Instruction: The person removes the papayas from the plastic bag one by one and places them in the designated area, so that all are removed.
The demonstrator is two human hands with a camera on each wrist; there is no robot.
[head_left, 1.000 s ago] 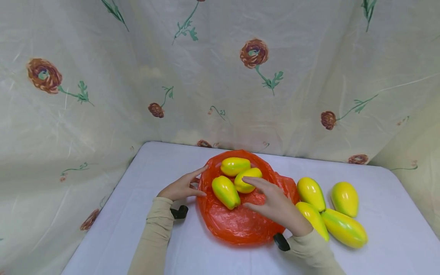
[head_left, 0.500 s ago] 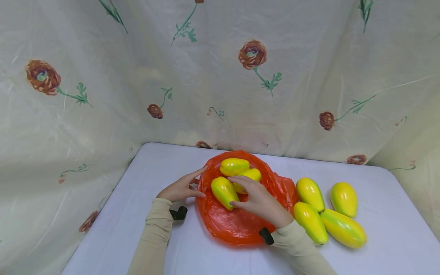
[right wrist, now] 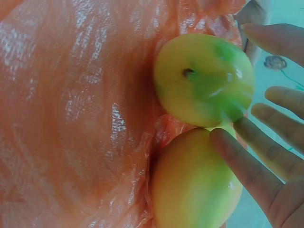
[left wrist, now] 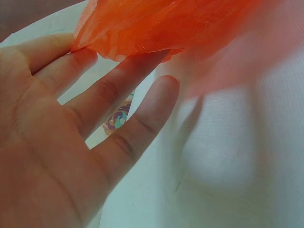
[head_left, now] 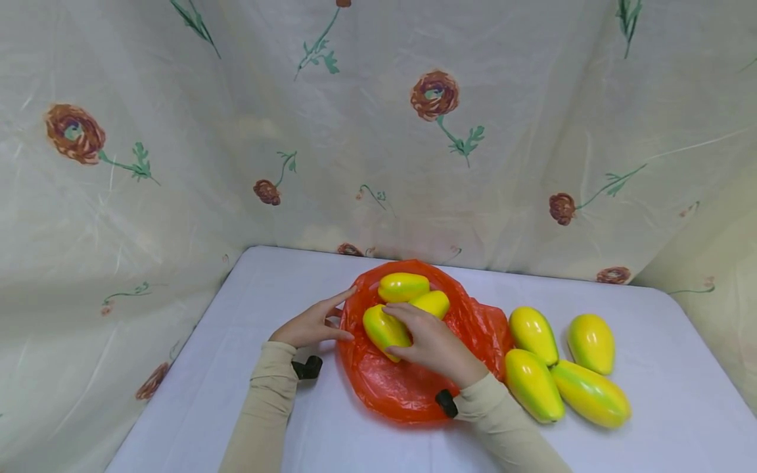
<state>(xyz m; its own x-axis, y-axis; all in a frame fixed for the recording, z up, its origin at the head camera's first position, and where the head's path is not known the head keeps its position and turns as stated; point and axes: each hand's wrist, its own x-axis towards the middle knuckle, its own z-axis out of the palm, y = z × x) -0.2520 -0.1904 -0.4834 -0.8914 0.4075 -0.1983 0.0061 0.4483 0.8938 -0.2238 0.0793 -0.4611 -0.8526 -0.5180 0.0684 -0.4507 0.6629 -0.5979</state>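
Note:
A red plastic bag (head_left: 393,394) lies spread open on the table with three yellow-green papayas in it. My left hand (head_left: 313,323) is at the bag's left rim, its fingers extended and touching the thin plastic (left wrist: 137,28). Over the bag, my right hand (head_left: 434,345) reaches across the front papaya (head_left: 381,328), thumb on the near side and fingers on the far side. The right wrist view shows these fingers spread and fairly straight beside the papaya (right wrist: 204,80). Behind it lie a second papaya (head_left: 403,287) and a third papaya (head_left: 434,303), the latter partly hidden by the right hand.
Several more papayas (head_left: 591,394) lie grouped on the white table (head_left: 284,276) to the right of the bag, close to the right forearm. A flowered cloth (head_left: 355,131) hangs behind the table and along its sides.
My right hand has moved left over the bag, from beside the papayas onto the front one. The left hand stays at the bag's rim.

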